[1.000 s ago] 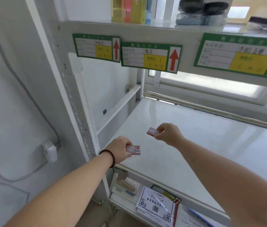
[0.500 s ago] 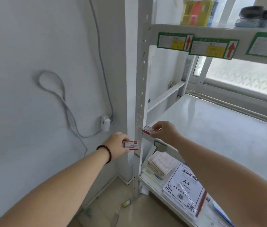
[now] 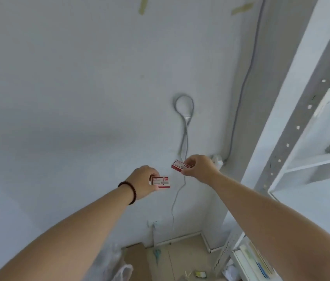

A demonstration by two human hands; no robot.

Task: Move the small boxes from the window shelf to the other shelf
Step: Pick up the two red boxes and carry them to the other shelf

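Each hand carries one small red-and-white box in front of a bare white wall. My left hand (image 3: 142, 183), with a dark bead bracelet at the wrist, pinches a small box (image 3: 160, 181) flat by its left end. My right hand (image 3: 197, 168) is a little higher and to the right, holding the second small box (image 3: 181, 165) by its right end. The window shelf (image 3: 310, 159) is now at the right edge of the view, away from both hands. The other shelf is not in view.
A grey cable (image 3: 184, 126) loops down the wall behind the hands to a wall socket (image 3: 152, 223). A white perforated shelf post (image 3: 293, 126) stands at right. Papers lie on the low shelf (image 3: 251, 258). Plastic bag and scraps lie on the floor (image 3: 180, 258).
The view has swung left, from the window shelf to the bare wall. Both hands, still holding their boxes, have left the shelf and now hang in front of the wall.
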